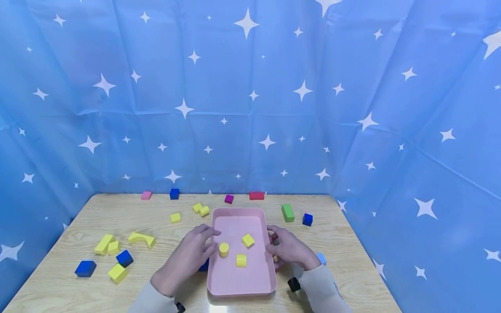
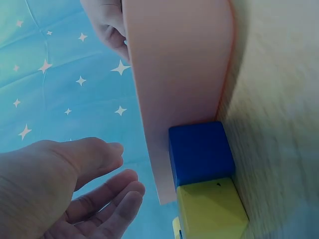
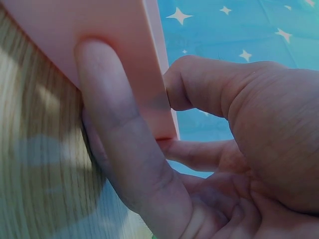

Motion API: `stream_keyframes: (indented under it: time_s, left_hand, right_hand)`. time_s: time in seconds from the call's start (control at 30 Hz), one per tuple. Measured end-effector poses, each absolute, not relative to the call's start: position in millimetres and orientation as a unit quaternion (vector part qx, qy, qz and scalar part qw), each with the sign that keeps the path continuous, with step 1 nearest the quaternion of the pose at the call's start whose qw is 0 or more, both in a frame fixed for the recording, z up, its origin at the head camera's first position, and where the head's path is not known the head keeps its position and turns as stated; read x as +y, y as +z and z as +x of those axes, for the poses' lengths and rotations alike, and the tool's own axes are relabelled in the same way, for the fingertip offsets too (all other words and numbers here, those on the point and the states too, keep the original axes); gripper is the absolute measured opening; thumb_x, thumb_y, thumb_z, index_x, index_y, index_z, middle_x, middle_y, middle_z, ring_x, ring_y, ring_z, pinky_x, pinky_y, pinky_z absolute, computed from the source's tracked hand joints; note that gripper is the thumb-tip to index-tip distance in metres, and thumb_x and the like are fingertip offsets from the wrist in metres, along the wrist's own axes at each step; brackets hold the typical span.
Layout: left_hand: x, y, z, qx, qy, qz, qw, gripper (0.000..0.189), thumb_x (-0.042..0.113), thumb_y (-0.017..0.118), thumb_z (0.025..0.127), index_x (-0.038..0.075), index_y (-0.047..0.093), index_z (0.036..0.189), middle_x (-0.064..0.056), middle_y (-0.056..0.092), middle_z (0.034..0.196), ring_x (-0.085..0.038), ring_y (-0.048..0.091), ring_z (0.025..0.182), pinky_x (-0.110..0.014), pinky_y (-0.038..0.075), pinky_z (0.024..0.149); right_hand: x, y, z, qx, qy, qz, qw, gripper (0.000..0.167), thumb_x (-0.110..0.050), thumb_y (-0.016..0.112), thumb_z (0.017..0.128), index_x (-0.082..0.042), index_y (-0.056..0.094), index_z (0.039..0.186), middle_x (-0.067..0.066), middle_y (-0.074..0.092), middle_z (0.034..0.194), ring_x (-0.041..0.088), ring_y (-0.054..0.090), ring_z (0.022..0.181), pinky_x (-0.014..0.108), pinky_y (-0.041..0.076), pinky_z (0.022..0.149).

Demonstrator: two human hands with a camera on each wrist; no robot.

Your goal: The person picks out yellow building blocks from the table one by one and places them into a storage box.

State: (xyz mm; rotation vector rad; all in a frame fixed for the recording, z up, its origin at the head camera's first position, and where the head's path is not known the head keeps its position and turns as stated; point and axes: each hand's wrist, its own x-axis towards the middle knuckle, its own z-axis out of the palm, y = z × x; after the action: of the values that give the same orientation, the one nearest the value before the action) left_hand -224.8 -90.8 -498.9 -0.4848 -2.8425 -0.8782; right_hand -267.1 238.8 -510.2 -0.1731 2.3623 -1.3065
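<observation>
A shallow pink tray (image 1: 242,280) lies on the table with a few yellow blocks inside: an upright cylinder (image 1: 224,249), a block (image 1: 248,240) and another cylinder-like piece (image 1: 241,260). Beside the tray's left rim is my left hand (image 1: 192,250), its fingers loosely bent and holding nothing; the left wrist view shows them apart from the tray wall. My right hand (image 1: 289,248) holds the right side, thumb at the rim and a finger (image 3: 107,84) against the outer wall. A blue block (image 2: 202,153) and a yellow block (image 2: 212,209) sit along the tray's left wall.
Several yellow and blue blocks, including a yellow arch (image 1: 141,238), lie on the left. Along the back are a pink block (image 1: 146,195), a purple block (image 1: 228,199) and a red block (image 1: 256,196). A green block (image 1: 287,213) and blue cube (image 1: 307,219) lie right.
</observation>
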Motion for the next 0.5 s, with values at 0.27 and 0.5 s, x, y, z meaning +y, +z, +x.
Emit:
stream_keyframes:
  time_s: [0.27, 0.5]
  left_hand:
    - [-102, -497, -211, -0.945, -0.277, -0.153, 0.082, 0.024, 0.016, 0.089, 0.105, 0.014, 0.086, 0.129, -0.004, 0.082, 0.126, -0.022, 0.080, 0.120, -0.045, 0.072, 0.103]
    - [-115, -493, -201, -0.953, -0.271, -0.124, 0.043, 0.029, 0.027, 0.091, 0.104, 0.023, 0.086, 0.133, 0.001, 0.080, 0.131, -0.017, 0.077, 0.120, -0.048, 0.072, 0.105]
  right_hand:
    - [239, -511, -267, 0.849, -0.475, -0.065, 0.222, 0.074, -0.004, 0.072, 0.110, -0.006, 0.042, 0.178, 0.022, 0.066, 0.133, 0.026, 0.077, 0.092, 0.044, 0.074, 0.067]
    - [239, -510, -267, 0.849, -0.475, -0.064, 0.222, 0.075, -0.004, 0.072, 0.110, -0.007, 0.042, 0.179, 0.021, 0.066, 0.131, 0.026, 0.077, 0.092, 0.043, 0.074, 0.067]
